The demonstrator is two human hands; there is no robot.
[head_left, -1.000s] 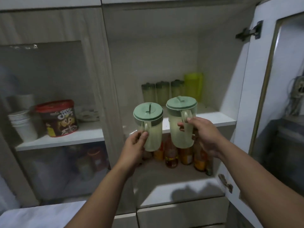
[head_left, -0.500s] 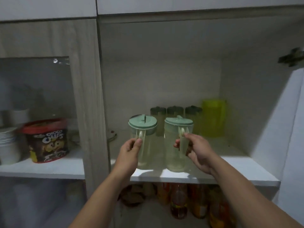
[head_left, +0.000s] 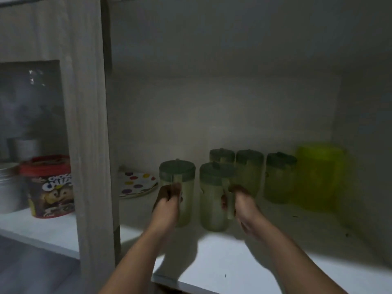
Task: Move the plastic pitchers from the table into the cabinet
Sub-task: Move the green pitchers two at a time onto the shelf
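**Two pitchers going onto the cabinet shelf**

On the shelf (head_left: 233, 262), the left hand (head_left: 167, 205) and right hand (head_left: 240, 205) each have fingers wrapped around a handle. Best to set both down flat before letting go. The left pitcher (head_left: 180, 187) and right pitcher (head_left: 212, 198) are pale green, translucent, dark-lidded, upright, just ahead of three others (head_left: 250, 170).

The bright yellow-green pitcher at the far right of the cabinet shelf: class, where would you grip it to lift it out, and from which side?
Its handle cannot be made out, so grip the yellow-green pitcher around its upper body. Come from the open front of the shelf: a green-lidded pitcher stands close against its left, the cabinet wall is near its right, and the space before it looks free.
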